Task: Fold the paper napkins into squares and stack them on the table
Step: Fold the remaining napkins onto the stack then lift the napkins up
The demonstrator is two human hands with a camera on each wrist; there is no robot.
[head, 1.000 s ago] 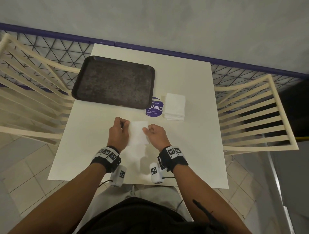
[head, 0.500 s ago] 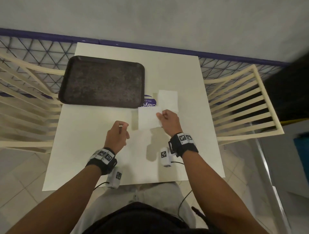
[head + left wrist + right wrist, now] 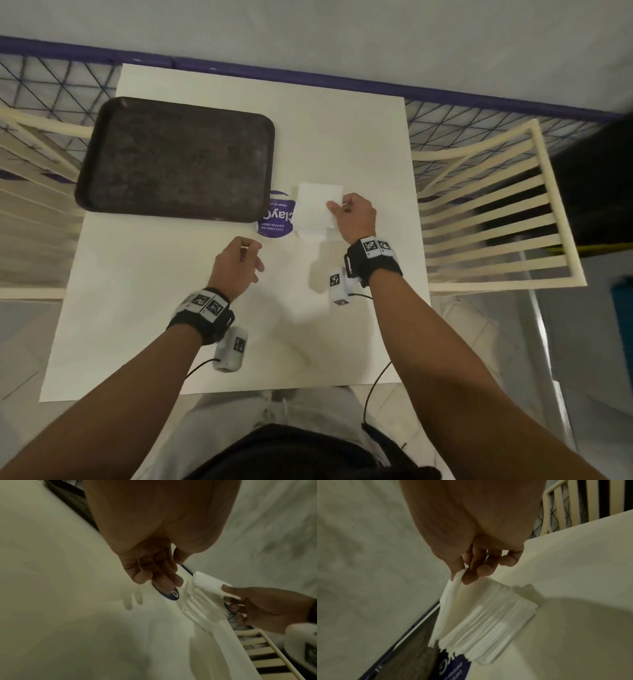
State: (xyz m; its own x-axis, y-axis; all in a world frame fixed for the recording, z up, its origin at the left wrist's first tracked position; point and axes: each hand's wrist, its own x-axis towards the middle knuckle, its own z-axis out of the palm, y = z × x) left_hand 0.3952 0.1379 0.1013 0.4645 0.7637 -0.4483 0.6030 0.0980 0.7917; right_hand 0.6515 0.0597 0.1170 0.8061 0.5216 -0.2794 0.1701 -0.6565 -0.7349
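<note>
White folded napkin [image 3: 448, 609] pinched in right hand [image 3: 352, 219] fingers [image 3: 471, 577] over stack [image 3: 486, 627]; left hand [image 3: 236, 267] loosely curled, holding nothing.

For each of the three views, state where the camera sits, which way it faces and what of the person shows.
Head: worn on the head, facing down at the white table; both forearms show.
Left wrist: looks along the empty left hand toward the stack of white paper napkins.
Right wrist: looks along the right hand, whose fingers pinch a folded white napkin.
Shared: all show the stack.
</note>
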